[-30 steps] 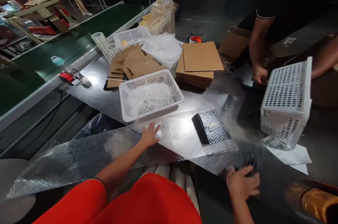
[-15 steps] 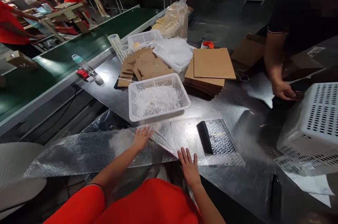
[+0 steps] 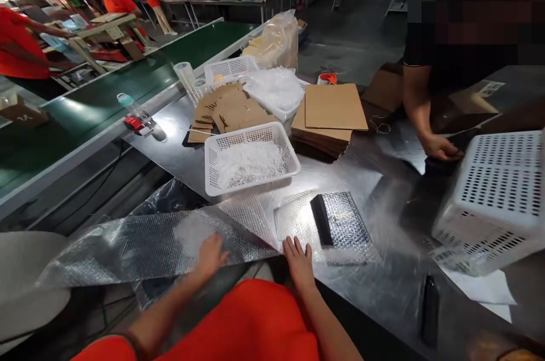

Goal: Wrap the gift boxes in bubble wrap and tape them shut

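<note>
A long strip of bubble wrap (image 3: 149, 244) runs across the near edge of the metal table (image 3: 179, 134) and hangs off to the left. My left hand (image 3: 210, 257) lies on it with fingers partly curled at the strip's near edge. My right hand (image 3: 300, 260) rests flat and open on the wrap at the table edge. A black box (image 3: 338, 219) sits on a separate piece of bubble wrap just right of my right hand.
A white basket (image 3: 249, 159) of white strips stands behind the wrap. Brown card pieces (image 3: 227, 111) and a stack of card sheets (image 3: 330, 114) lie further back. A person in black at the right touches a dark item beside a tilted white basket (image 3: 494, 196). A green conveyor (image 3: 85, 111) runs at left.
My left hand slid back toward me along the wrap. The wrap now shows a break between the long strip and the piece under the black box. My right hand stayed at the table edge.
</note>
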Motion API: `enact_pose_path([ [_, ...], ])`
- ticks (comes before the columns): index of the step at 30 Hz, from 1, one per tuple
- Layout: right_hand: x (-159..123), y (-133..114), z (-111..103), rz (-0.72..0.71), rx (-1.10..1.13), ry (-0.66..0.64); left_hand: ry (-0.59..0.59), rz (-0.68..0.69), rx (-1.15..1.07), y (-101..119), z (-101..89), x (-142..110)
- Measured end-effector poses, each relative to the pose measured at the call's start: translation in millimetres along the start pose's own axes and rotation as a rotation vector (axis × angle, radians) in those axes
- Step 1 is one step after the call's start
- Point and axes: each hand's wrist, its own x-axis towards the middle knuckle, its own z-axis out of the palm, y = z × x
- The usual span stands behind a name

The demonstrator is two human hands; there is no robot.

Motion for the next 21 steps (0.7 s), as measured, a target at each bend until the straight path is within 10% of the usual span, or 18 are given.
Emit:
enact_pose_path([
  [4,-0.8,0.7,-11.4,-0.017,0.036,-0.057,0.128,0.475,0.007,86.6,29.9,4.7],
  [8,-2.0,0.1,-18.4,-0.014,0.053,-0.089,0.113,0.490,0.020,119.6,36.0,20.1],
  [11,-0.6,-2.2,-23.7,0.011,0.068,-0.114,0.041,0.557,-0.016,95.4,32.8,25.6],
  [18,1.6,2.8,-25.2,-0.030,0.133,-0.069,-0.092,0.194,0.082,-37.8,36.7,-3.8],
  [21,-4.1,15.3,-20.5,-0.071,0.187,0.076,-0.067,0.269,0.021,-21.5,25.7,-12.3],
])
